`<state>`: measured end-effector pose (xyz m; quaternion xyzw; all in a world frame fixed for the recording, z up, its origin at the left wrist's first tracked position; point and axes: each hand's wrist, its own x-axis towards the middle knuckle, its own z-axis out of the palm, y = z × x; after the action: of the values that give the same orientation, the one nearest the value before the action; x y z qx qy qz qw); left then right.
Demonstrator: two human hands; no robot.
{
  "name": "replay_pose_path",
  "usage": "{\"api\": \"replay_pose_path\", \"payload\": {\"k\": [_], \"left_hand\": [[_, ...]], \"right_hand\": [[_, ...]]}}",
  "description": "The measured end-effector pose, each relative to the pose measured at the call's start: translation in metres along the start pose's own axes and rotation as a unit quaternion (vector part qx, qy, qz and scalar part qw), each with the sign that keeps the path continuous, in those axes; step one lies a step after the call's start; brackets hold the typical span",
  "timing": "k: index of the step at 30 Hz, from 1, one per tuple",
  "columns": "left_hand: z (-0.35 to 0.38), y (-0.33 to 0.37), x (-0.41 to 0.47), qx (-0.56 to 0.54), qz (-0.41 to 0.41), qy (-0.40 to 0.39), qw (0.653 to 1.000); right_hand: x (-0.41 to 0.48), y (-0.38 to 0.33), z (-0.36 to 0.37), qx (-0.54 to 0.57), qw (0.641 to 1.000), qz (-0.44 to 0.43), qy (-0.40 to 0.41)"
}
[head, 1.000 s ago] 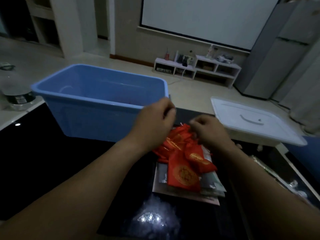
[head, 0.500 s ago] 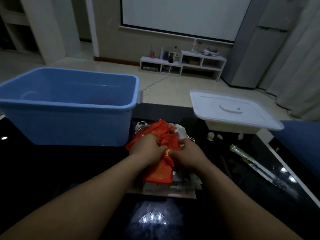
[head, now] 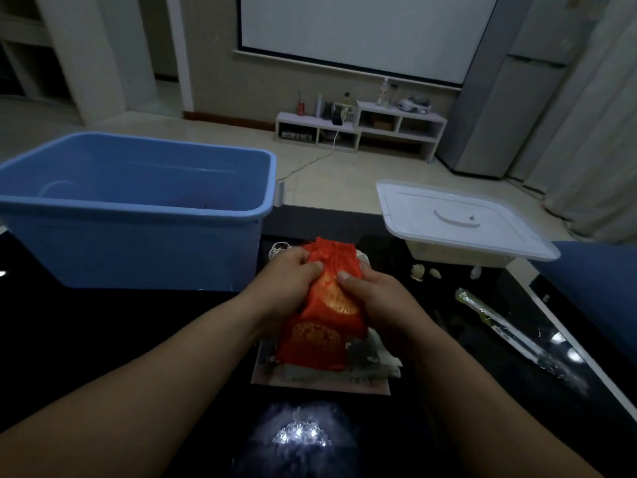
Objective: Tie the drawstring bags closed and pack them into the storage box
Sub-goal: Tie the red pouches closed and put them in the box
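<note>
Red bag: a red drawstring bag (head: pixel 332 288) with a gold print is held up over the middle of the black tabletop (head: pixel 103 332), its gathered mouth pointing away from the person.
Left hand: the left hand (head: pixel 293 281) is clenched on the bag's left side near the neck, thumb pressed on the cloth.
Right hand: the right hand (head: pixel 372 294) grips the bag's right side, thumb tip on the front.
Second bag: another red bag (head: pixel 312 343) lies flat under the held one, on a pile of papers (head: pixel 320 377) toward the near edge of the tabletop.
Storage box: the blue storage box (head: pixel 144 215) stands open at the far left corner, just left of the hands; no bag can be seen inside it.
Lid: a white lid (head: pixel 458 219) rests at the far right edge, well apart from the box.
Change: half a second ago both hands were bunched low over the pile; now one bag is lifted clear, with the thumbs spread across its front.
</note>
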<state>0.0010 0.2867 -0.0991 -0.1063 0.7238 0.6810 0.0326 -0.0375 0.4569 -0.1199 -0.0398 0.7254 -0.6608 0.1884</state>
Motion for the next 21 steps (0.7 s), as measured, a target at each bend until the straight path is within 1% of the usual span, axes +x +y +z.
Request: {"api": "replay_pose_path", "payload": {"k": [2, 5, 8, 11, 17, 21], "left_hand": [[-0.002, -0.009, -0.003, 0.019, -0.037, 0.004, 0.999], [-0.005, -0.022, -0.002, 0.007, -0.086, -0.002, 0.996], [-0.003, -0.017, -0.002, -0.066, -0.123, -0.023, 0.99], [-0.004, -0.017, 0.008, -0.168, -0.149, 0.008, 0.974], [0.008, -0.019, 0.013, -0.185, -0.166, 0.035, 0.968], [0.011, -0.017, 0.012, -0.216, -0.18, 0.058, 0.958]], "right_hand": [[0.003, 0.016, 0.014, -0.013, 0.999, 0.015, 0.04], [0.009, 0.024, 0.019, 0.0, 0.996, 0.014, 0.09], [0.016, 0.024, 0.016, 0.034, 0.996, 0.016, 0.084], [0.019, 0.023, 0.018, 0.069, 0.995, 0.029, 0.072], [0.019, 0.02, 0.021, 0.147, 0.983, 0.067, 0.087], [0.017, 0.019, 0.02, 0.198, 0.974, 0.063, 0.093]]}}
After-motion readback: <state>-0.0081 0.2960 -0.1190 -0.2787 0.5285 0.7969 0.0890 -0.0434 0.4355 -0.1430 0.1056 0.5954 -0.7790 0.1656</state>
